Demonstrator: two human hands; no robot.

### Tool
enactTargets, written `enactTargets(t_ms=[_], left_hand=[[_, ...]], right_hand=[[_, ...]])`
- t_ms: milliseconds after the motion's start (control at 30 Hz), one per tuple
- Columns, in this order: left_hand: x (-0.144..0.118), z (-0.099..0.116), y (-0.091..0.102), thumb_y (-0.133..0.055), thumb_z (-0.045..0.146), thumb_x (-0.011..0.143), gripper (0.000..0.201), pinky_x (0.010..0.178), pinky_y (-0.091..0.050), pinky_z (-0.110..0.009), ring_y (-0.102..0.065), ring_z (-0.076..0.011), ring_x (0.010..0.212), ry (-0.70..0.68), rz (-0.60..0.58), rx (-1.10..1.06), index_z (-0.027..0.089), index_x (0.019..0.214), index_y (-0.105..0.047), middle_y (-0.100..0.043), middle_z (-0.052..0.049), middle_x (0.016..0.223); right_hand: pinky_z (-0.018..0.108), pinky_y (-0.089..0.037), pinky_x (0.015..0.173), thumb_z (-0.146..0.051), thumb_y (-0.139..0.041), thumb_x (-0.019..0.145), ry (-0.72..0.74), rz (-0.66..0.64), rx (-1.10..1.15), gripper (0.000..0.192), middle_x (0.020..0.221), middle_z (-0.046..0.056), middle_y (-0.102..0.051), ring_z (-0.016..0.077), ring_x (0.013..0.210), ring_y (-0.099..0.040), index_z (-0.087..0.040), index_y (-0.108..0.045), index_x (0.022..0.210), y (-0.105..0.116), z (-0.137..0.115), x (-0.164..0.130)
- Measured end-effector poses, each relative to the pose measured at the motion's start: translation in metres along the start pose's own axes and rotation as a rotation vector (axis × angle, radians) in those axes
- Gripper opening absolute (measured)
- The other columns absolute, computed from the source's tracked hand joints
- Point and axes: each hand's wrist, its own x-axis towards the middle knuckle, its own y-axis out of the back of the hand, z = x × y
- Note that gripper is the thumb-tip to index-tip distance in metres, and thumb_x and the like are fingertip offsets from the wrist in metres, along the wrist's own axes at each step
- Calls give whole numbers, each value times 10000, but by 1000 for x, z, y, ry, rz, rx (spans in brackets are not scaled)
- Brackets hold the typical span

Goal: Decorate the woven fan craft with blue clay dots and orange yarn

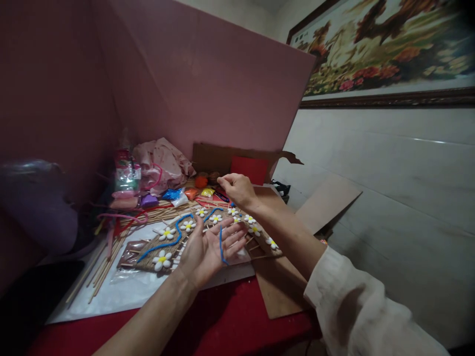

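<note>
Blue clay strand [221, 247] on my spread left hand [211, 247]: likely light, soft (tears easily, I'd guess); best held mid-length. Right hand [240, 190], one o'clock: pinched, contents unclear.

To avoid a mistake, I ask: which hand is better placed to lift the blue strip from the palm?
Probably the right hand: it is raised nearby in a pinching pose, though I cannot tell if it holds anything. The left hand is open, palm up, with the blue strip lying on it.
</note>
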Motion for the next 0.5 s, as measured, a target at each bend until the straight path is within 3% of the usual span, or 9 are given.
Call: enactTargets(t_ms=[167,300,400,500], left_hand=[[1,1,-1,-358,550,880,628,922,-443,-484,-571,-348,1097,10,-33,15,27,1215,-452,-618,-254,1101],[-2,0,-4,-467,409,883,447,912,-454,-445,-604,-317,1049,64,-57,89,44,1133,-521,-649,-216,1054],[-5,-1,-7,-520,282,863,308,894,-466,-423,-636,-284,988,79,-34,162,82,1093,-558,-669,-172,1022],[-7,-4,-10,-592,150,794,244,848,-488,-387,-668,-250,895,20,29,270,107,1034,-591,-696,-127,944]], right_hand=[[259,-368,637,-434,-480,867,-219,155,-9,319,787,47,-714,176,752,-621,-223,-718,836,12,16,16],[277,-408,695,-456,-519,847,-313,124,159,358,775,77,-715,195,800,-642,-173,-709,739,13,32,31],[265,-442,654,-524,-425,882,-365,106,259,490,751,100,-712,177,731,-656,-138,-693,746,13,38,35],[249,-456,570,-606,-290,891,-508,67,589,637,737,133,-703,159,638,-647,-115,-661,728,20,37,30]])
